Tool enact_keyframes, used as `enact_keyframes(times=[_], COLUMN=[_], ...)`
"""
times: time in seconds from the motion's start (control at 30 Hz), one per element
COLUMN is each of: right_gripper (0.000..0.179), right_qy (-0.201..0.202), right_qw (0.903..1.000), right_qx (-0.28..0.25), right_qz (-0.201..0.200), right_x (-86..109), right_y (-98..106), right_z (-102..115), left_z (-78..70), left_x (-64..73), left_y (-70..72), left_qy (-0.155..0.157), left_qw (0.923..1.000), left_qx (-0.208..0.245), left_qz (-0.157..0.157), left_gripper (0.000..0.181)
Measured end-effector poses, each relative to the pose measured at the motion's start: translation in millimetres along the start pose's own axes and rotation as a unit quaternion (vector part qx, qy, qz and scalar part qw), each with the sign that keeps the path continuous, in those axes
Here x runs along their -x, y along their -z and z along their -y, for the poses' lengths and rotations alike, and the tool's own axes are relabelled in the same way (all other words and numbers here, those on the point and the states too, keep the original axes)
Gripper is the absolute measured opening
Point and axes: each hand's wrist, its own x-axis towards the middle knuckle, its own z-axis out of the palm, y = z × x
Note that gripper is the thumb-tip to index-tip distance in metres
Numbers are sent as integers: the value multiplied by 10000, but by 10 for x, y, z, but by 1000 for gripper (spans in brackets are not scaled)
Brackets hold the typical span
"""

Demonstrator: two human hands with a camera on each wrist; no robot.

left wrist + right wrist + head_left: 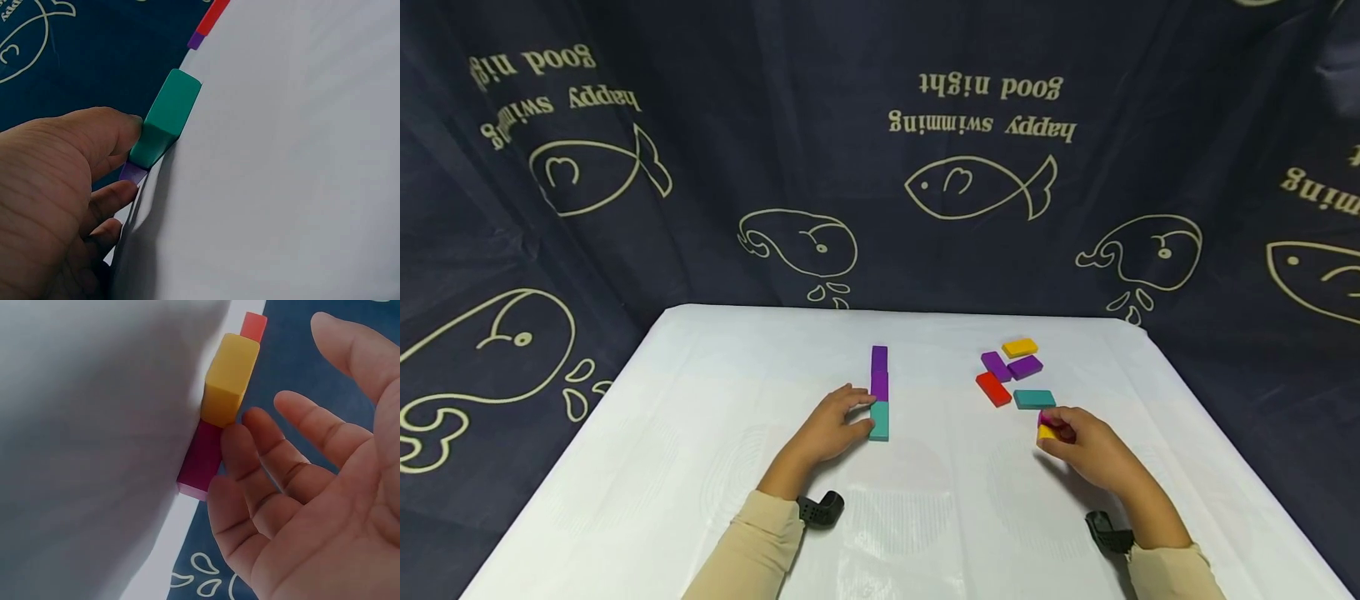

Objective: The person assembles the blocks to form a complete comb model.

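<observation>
My left hand [831, 427] rests at the left side of a teal block [880, 422], thumb near its front end. Beyond that block, two purple blocks [879, 372] continue the straight line away from me. The left wrist view shows the thumb against the teal block's side, the other fingers loosely bent. On the right, my right hand [1090, 446] is beside a yellow block [228, 375] and a magenta block [200, 459]. Its fingertips touch the side of these two, while the thumb stands apart from them in the right wrist view.
Past the right hand lie a teal block [1034, 399], a red block [993, 389], two purple blocks [1025, 367] and a yellow block [1020, 347], loosely grouped. A white cloth [737, 358] covers the table. Behind it hangs a dark printed curtain [865, 167].
</observation>
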Motion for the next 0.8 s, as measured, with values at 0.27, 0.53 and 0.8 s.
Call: enact_keyframes(times=[0.27, 0.53, 0.8], right_gripper=[48, 48, 44], right_qy=[70, 139, 174], right_qw=[10000, 9997, 9994], right_qx=[49, 116, 126], right_qz=[35, 174, 267], right_x=[1, 9, -11], right_y=[-20, -40, -48], right_z=[-23, 13, 13], left_z=[-15, 9, -7], left_x=[-6, -5, -10], left_y=[14, 6, 17], left_qy=[15, 44, -75], left_qw=[10000, 9999, 10000], left_qx=[-17, -77, -14], left_qz=[35, 59, 61], left_gripper=[39, 39, 41])
